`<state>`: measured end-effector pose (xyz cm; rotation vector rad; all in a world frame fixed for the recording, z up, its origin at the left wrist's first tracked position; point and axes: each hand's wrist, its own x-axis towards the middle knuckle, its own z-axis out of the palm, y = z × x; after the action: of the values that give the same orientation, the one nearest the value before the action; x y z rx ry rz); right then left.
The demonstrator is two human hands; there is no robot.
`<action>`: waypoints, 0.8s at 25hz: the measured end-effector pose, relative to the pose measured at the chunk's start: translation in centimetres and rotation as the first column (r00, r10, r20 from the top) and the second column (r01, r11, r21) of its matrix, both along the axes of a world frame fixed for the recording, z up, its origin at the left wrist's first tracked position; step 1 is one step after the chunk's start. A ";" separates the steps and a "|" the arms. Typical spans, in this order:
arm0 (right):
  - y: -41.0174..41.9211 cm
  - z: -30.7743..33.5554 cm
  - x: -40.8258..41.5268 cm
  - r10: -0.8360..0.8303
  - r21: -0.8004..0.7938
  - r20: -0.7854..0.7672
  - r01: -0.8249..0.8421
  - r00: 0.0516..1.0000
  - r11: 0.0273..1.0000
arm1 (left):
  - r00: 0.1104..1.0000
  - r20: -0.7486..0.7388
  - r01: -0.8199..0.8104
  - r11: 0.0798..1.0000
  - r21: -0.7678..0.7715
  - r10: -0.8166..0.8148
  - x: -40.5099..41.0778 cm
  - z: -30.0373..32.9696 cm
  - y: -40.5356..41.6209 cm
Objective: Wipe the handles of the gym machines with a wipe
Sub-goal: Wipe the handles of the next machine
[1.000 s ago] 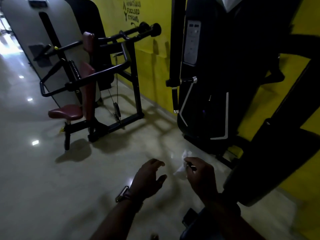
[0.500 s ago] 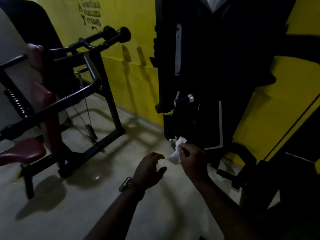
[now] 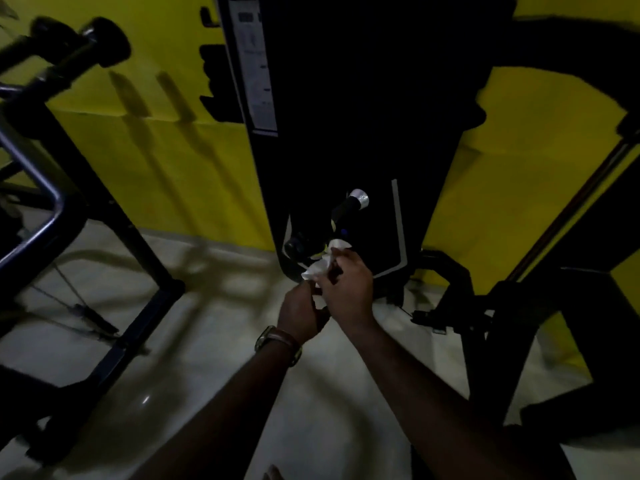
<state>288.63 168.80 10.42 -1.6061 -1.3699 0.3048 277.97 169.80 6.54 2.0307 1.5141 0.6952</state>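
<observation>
Just below the machine's handle (image 3: 349,206), your right hand (image 3: 346,289) pinches the crumpled wipe (image 3: 323,265); your left hand (image 3: 299,311) touches it, grip unclear. It's light and limp, so bunch it firmly.

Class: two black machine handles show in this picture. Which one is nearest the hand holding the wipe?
The chrome-capped handle on the dark central machine, just above the wipe in the right hand. The knob-ended handle sits far off, upper left.

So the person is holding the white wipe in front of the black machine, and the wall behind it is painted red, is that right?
Not quite: the wall is yellow, not red, as the head view shows. The rest stands: the right hand holds the white wipe in front of the black machine, with the left hand close against it.
</observation>
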 end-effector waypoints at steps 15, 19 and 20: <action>1.1 -2.2 -1.5 -0.277 0.056 -0.108 0.284 0.955 0.957 | 0.957 0.262 0.185 0.961 -0.207 -0.127 0.8 -3.9 4.6; 1.2 -2.0 -1.2 -0.251 -0.001 -0.200 0.256 0.947 0.967 | 0.947 0.292 0.207 0.949 -0.237 -0.134 0.7 -4.3 4.8; 1.9 -1.1 -1.2 -0.233 -0.002 -0.252 0.240 0.939 0.971 | 0.946 0.286 0.226 0.945 -0.235 -0.155 0.9 -4.2 4.8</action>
<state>287.47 170.72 9.29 -1.6279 -0.9744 0.3291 278.85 174.61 2.37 1.7743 1.1683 0.6197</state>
